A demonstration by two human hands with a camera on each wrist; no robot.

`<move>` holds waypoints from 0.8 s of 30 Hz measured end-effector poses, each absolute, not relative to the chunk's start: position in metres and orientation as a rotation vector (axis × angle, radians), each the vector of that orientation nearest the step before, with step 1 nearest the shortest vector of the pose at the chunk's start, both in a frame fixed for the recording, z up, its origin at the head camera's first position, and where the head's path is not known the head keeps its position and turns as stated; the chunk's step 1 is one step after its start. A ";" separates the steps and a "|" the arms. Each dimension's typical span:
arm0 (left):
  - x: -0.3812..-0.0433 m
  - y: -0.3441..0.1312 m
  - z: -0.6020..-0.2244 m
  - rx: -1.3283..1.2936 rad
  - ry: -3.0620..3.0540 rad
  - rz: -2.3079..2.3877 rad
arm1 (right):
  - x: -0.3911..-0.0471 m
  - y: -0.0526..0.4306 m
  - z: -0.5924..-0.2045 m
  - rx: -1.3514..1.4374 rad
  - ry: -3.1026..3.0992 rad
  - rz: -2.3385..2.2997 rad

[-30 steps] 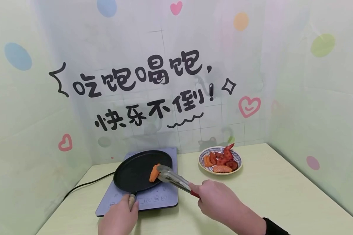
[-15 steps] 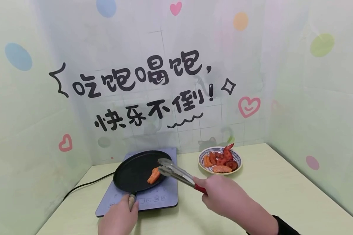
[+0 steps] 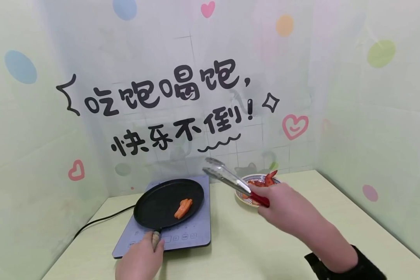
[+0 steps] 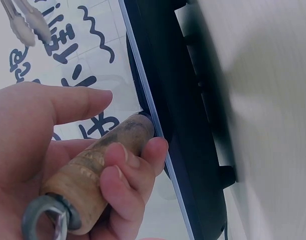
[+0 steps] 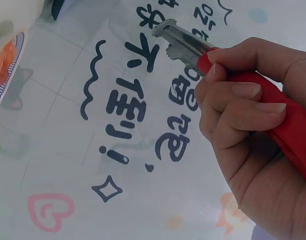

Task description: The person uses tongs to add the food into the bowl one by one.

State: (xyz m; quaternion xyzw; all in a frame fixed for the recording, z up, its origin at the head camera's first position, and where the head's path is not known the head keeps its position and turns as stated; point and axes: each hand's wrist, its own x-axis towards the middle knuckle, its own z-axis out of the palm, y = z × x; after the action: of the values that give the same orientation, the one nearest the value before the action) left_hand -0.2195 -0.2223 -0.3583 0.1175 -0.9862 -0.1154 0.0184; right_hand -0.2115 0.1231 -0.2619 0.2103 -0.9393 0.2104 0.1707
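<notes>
My left hand grips the wooden handle of a black frying pan, its fingers curled around the wood. An orange piece of food, like a salmon slice, lies in the pan's right side. Up and to the right of the pan, my right hand holds a pair of metal tongs by their red grips. Nothing sits between the tongs' tips, which are slightly apart. Behind that hand, a patterned plate of food is partly hidden; a red shrimp-like piece sticks up from it.
Under the pan is a flat induction cooktop with touch buttons on its front. A black cable runs left from it across the pale table. A printed backdrop encloses the back and sides.
The tongs have let go of the orange piece, leaving it in the pan. My right hand has lifted them up and right, in front of the plate. The left hand keeps its hold.
</notes>
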 end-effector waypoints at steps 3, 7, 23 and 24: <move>-0.219 -0.222 -0.358 0.363 -3.065 -0.361 | -0.214 0.137 -0.255 0.555 -2.659 0.659; -0.219 -0.221 -0.357 0.361 -3.069 -0.361 | -0.218 0.157 -0.247 0.495 -2.643 0.693; -0.220 -0.224 -0.357 0.327 -3.065 -0.368 | -0.224 0.221 -0.238 0.467 -2.878 0.621; -0.220 -0.224 -0.357 0.321 -3.063 -0.368 | -0.224 0.224 -0.238 0.462 -2.904 0.613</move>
State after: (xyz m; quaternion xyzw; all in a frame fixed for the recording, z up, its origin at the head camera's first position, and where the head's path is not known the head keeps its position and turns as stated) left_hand -0.2196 -0.2237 -0.3574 0.1035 -0.9873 -0.1185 0.0201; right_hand -0.2242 0.2241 -0.2380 0.1533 -0.9645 0.2036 0.0689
